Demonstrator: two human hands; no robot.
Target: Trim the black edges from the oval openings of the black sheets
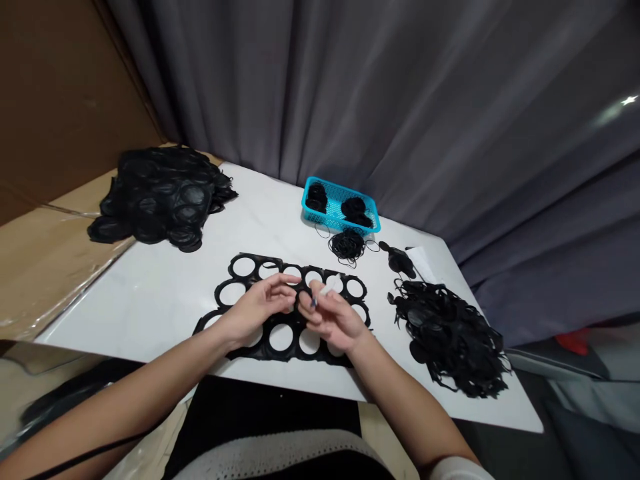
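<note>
My right hand (333, 319) holds a slim white pen-like tool (330, 285) between its fingers, with a small blue part near the fingertips. Its exact kind is too small to tell. Facing it, my left hand (261, 307) has its fingers loosely bent and the thumb apart, with nothing plainly visible in it. Both hands are over a black sheet (295, 331) with rows of round holes, lying flat on the white table. Parts of the sheet are hidden beneath my hands.
A heap of black sheets (155, 197) lies at the left. At the back stands a blue basket (341, 193) with black rings inside; a bundle of thin black rings (347, 245) is in front. Black scraps (450, 337) are piled at the right, by a white paper (421, 265).
</note>
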